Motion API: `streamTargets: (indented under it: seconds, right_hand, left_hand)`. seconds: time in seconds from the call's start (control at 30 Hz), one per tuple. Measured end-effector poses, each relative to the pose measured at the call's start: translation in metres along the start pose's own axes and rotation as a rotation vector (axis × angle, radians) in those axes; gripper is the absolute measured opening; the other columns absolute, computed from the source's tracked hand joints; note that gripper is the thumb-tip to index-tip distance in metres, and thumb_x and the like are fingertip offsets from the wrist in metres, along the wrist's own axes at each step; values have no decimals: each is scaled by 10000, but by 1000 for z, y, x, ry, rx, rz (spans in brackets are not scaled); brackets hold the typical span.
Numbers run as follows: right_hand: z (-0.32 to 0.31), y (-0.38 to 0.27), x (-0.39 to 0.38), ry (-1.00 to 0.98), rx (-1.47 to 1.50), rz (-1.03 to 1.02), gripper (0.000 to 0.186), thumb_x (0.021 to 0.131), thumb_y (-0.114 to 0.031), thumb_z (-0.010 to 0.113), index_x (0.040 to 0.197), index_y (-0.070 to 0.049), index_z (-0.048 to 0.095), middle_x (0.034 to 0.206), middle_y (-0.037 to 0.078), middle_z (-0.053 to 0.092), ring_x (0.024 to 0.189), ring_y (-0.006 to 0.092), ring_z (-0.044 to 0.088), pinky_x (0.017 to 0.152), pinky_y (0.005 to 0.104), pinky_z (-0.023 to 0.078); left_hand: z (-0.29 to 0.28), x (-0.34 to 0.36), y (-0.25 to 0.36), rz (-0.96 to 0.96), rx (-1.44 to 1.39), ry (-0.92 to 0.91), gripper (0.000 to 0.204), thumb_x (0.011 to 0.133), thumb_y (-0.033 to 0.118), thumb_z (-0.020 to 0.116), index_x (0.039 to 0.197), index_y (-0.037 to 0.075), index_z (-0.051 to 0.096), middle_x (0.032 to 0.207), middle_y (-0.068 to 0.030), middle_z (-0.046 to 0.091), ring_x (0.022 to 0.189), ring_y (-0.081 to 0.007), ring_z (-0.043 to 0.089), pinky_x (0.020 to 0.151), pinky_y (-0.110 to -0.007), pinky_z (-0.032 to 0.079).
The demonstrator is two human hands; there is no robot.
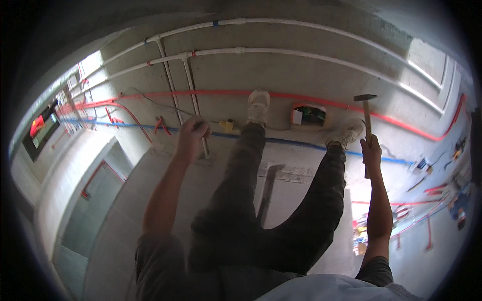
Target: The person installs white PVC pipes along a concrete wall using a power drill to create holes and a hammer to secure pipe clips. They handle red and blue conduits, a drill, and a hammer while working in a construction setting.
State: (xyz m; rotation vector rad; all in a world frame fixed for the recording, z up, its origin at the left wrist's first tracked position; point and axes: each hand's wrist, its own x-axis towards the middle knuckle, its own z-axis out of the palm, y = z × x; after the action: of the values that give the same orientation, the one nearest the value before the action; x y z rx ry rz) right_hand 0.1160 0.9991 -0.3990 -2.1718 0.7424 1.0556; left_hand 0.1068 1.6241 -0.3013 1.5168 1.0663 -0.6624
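Observation:
In my right hand (371,152) is a hammer (367,114), its wooden handle gripped low and its dark metal head pointing up and away from me. My left hand (193,132) is closed, out in front of my left leg. Something dark and thin shows at its fingers, too blurred to name. Just right of that hand lies a small yellow object (229,125). Red-handled pliers (160,126) lie to its left. Between my shoes, a rectangular cutout (308,116) with an orange rim holds dark and green parts.
A red conduit (216,92) and a blue conduit (293,142) run across in front of me, close to my shoes (258,106). Two white pipes (281,51) cross farther off. At left is a doorway (95,190). Tools and loose items (442,188) are scattered at far right.

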Motion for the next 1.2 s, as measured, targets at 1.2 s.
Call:
streamTargets:
  seconds: [1.2]
  right_hand:
    - [220, -183, 297, -48, -380, -840, 349, 1083, -243, 583, 1371, -44, 577, 866, 222, 656, 735, 354, 650, 701, 447, 514]
  left_hand:
    - [161, 421, -90, 625, -511, 443, 127, 975, 64, 661, 1032, -40, 706, 834, -49, 674, 763, -137, 620, 667, -313, 488]
